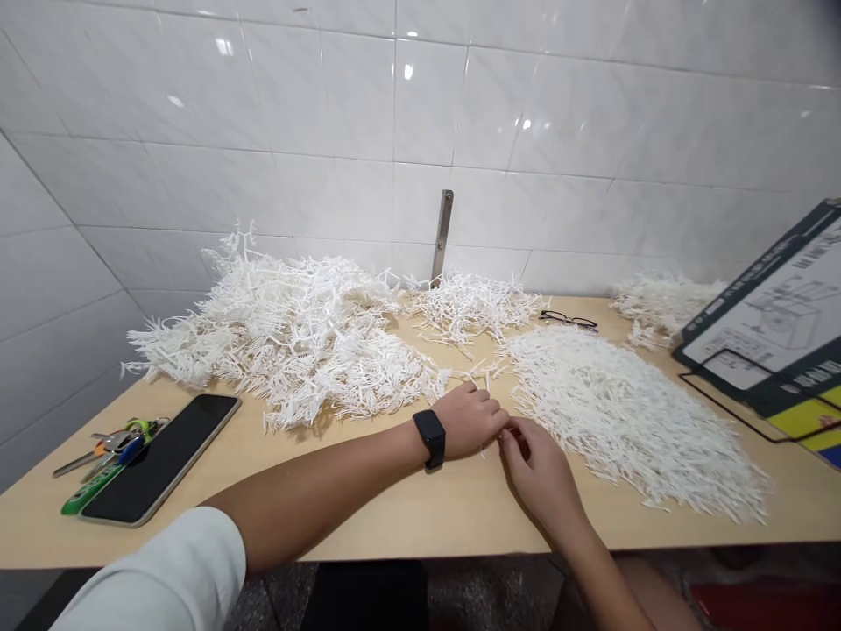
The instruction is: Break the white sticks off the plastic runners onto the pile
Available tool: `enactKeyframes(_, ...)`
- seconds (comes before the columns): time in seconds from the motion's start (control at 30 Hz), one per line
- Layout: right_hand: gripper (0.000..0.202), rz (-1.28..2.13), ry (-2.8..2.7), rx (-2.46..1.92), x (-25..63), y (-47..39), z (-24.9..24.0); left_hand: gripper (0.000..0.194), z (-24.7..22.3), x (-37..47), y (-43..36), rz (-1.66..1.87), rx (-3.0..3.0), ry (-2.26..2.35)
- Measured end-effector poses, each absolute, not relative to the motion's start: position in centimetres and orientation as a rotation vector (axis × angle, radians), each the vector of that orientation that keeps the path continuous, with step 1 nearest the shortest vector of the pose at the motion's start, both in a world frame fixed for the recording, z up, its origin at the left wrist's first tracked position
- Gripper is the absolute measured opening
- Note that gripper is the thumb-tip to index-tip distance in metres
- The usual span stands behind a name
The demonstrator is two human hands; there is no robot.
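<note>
My left hand [469, 419], with a black watch on its wrist, is closed, its knuckles turned up. A thin white plastic strand [484, 453] pokes out beneath it. My right hand [539, 469] pinches with thumb and fingertips right against the left fingertips; whatever lies between them is too small and hidden to make out. Just beyond the hands lies a loose branched white plastic piece [477, 374]. To the left rises a big tangled heap of branched white plastic pieces [308, 333]. On the right spreads a flat pile of short, thin white plastic pieces [618, 403].
A smaller branched heap [469, 302] sits at the back, another [667, 302] at back right. Eyeglasses [568, 321] lie behind the flat pile. A phone [164, 460] and keys [115, 451] rest at left. A printed box [775, 324] leans at right, by a black wire frame [729, 399].
</note>
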State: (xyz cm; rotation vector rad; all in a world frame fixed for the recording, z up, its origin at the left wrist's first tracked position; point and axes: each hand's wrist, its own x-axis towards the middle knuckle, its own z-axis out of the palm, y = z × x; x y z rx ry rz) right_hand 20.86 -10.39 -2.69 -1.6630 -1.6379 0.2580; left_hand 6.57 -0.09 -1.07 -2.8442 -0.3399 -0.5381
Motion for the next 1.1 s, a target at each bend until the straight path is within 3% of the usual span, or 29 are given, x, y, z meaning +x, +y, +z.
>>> enactKeyframes(0.5, 0.023, 0.366, -1.523, -1.756, 21.2, -11.4, -3.0, 0.022, -1.4, 7.3, -1.8, -0.654, -2.771, -0.406)
enactKeyframes(0.67, 0.027, 0.45, -1.416, -1.766, 21.0, -11.6, -2.5, 0.021, -1.2, 7.1, -1.4, -0.623, -2.98, -0.623)
enactKeyframes(0.93, 0.037, 0.582, -1.423, -1.661, 20.5, -11.0, -2.1, 0.035, -1.3, 6.9, 1.1, -1.538, -3.583, -1.642)
enactKeyframes(1.1, 0.042, 0.593, -1.385, -1.622, 20.4, -10.9, -1.9, 0.035, -1.6, 7.3, 1.9, -1.932, -3.665, -1.67)
